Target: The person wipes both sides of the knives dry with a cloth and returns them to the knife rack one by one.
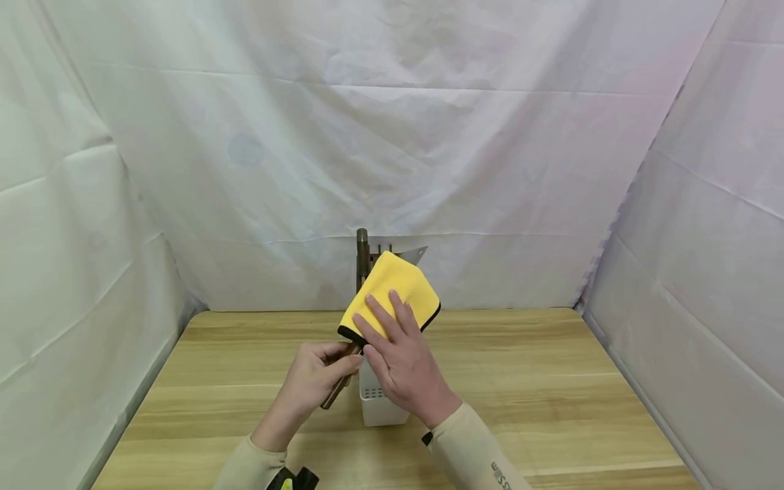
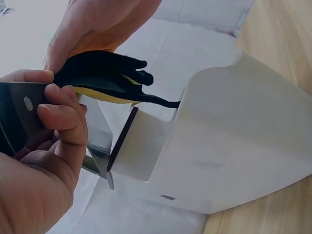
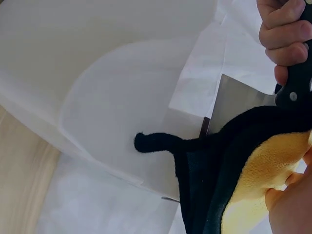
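My left hand [image 1: 312, 371] grips the dark, riveted handle of a broad-bladed kitchen knife [image 3: 239, 97], which looks like a cleaver. Its blade slants up and away to the right, with a holed corner showing past the cloth. Spread over the blade is a yellow cloth [image 1: 392, 286] with black edging and a dark underside. My right hand [image 1: 407, 371] rests on this cloth with its fingers fairly straight, the thumb lying close to the left hand. Most of the blade is hidden beneath the cloth.
A white holder [image 1: 384, 412] with small perforations stands on the wooden table [image 1: 520, 381] behind and below the hands. Upright behind the cloth rises a dark handle [image 1: 363, 248], its lower end hidden. White sheets [image 1: 392, 156] enclose the table's back and sides.
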A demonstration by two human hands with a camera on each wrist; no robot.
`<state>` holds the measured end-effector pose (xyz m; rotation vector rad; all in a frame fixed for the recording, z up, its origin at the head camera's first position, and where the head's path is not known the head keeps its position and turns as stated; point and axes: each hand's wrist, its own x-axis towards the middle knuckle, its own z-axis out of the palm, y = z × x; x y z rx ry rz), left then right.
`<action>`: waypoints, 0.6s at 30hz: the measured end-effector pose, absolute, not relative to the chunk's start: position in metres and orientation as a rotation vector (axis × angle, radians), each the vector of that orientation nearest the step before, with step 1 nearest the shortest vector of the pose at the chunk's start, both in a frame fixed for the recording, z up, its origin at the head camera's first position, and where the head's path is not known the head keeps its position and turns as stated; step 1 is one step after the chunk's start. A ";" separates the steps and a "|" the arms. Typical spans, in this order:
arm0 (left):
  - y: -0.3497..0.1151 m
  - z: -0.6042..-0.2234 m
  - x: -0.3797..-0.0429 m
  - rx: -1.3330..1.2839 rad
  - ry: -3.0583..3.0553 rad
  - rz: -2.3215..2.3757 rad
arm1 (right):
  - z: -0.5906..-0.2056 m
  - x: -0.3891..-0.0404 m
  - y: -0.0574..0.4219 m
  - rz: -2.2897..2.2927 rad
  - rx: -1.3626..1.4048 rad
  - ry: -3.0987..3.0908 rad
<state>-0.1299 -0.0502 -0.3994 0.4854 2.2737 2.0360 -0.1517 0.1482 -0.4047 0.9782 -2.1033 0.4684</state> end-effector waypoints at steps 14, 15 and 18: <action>-0.054 -0.400 -0.127 0.640 2.167 2.026 | -0.389 -0.164 0.159 0.450 0.900 -2.124; -0.054 -0.400 -0.127 0.657 2.148 2.027 | -0.389 -0.165 0.159 0.452 0.902 -2.125; -0.056 -0.399 -0.128 0.710 2.112 2.029 | -0.387 -0.166 0.159 0.452 0.915 -2.111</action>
